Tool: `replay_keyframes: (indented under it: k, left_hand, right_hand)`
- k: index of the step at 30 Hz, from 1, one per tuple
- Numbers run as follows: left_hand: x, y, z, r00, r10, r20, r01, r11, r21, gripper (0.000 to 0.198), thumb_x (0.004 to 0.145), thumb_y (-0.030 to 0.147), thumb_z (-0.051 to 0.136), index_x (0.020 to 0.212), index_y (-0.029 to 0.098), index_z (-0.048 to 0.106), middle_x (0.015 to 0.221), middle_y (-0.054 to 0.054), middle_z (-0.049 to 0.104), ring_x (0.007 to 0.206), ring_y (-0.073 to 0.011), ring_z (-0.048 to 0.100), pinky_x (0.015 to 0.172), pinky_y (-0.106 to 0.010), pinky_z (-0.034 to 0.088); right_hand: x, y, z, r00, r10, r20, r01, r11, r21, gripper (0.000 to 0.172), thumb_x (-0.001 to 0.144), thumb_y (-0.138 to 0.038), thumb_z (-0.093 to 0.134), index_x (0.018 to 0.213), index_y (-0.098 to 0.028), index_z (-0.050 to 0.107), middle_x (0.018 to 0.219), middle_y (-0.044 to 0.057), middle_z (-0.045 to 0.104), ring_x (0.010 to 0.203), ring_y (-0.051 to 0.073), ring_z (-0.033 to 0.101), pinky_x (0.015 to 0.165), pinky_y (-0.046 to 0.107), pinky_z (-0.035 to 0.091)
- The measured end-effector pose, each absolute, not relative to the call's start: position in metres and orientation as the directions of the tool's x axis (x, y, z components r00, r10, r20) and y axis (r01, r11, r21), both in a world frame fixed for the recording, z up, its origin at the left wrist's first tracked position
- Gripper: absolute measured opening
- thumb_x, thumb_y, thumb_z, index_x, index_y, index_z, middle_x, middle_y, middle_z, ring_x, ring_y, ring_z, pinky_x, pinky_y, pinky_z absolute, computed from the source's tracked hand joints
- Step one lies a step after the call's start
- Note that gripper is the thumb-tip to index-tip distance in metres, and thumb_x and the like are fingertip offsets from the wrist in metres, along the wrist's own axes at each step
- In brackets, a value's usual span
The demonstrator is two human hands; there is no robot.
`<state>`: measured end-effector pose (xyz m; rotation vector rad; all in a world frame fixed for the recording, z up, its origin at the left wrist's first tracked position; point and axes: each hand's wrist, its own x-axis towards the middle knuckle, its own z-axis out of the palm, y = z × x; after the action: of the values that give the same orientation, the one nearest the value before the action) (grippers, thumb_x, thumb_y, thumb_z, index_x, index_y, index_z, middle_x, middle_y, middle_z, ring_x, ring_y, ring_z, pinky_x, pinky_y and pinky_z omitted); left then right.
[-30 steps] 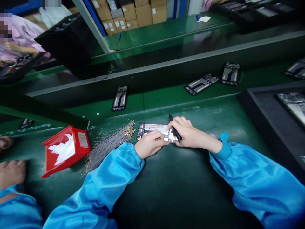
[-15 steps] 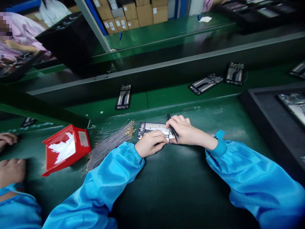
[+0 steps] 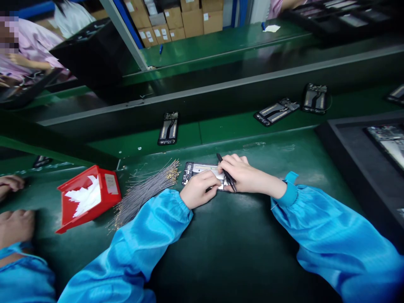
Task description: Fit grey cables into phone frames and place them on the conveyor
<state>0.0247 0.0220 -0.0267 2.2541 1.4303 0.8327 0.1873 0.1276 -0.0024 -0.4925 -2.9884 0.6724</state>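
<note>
Beside the red bin point(image 3: 90, 198), just right of the wire bundle point(image 3: 142, 191): phone frame point(image 3: 202, 171) flat on the mat, left hand point(image 3: 199, 189) pinching its near edge, right hand point(image 3: 244, 174) gripping black tweezers point(image 3: 226, 172); slipped tip may scratch the board.

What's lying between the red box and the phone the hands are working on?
In the head view, a bundle of thin wires lies between the red box and the phone.
</note>
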Motion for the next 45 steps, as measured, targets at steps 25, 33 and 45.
replay_keyframes:
  k: [25, 33, 45]
  left_hand:
    - [0.02, 0.0212, -0.0252, 0.429, 0.876, 0.22, 0.625, -0.464, 0.627, 0.014, 0.077, 0.012, 0.044, 0.076, 0.016, 0.058, 0.075, -0.003, 0.057, 0.073, -0.0129, 0.05, 0.068, -0.023, 0.042]
    - [0.0236, 0.0208, -0.0276, 0.33, 0.907, 0.262, 0.676, -0.42, 0.606, 0.013, 0.076, 0.011, 0.043, 0.076, 0.016, 0.055, 0.07, -0.002, 0.052, 0.068, -0.0127, 0.048, 0.063, -0.023, 0.04]
    - [0.0278, 0.0224, -0.0261, 0.292, 0.931, 0.218, 0.727, -0.364, 0.582, 0.012, 0.075, 0.01, 0.043, 0.076, 0.016, 0.053, 0.072, -0.002, 0.051, 0.069, -0.0127, 0.048, 0.065, -0.023, 0.041]
  right_hand:
    - [0.1848, 0.1224, -0.0002, -0.933, 0.357, -0.048, 0.343, 0.838, -0.424, 0.027, 0.068, -0.025, 0.055, 0.093, -0.021, 0.044, 0.098, 0.008, 0.046, 0.088, 0.023, 0.039, 0.067, 0.029, 0.025]
    - [0.1866, 0.1261, -0.0064, -0.942, 0.335, -0.022, 0.308, 0.837, -0.453, 0.028, 0.072, -0.033, 0.058, 0.092, -0.021, 0.043, 0.097, 0.006, 0.045, 0.089, 0.022, 0.038, 0.069, 0.03, 0.026]
    - [0.1829, 0.1269, -0.0006, -0.96, 0.28, -0.017, 0.272, 0.917, -0.292, 0.028, 0.075, -0.038, 0.056, 0.092, -0.018, 0.046, 0.102, 0.01, 0.047, 0.087, 0.023, 0.04, 0.063, 0.028, 0.023]
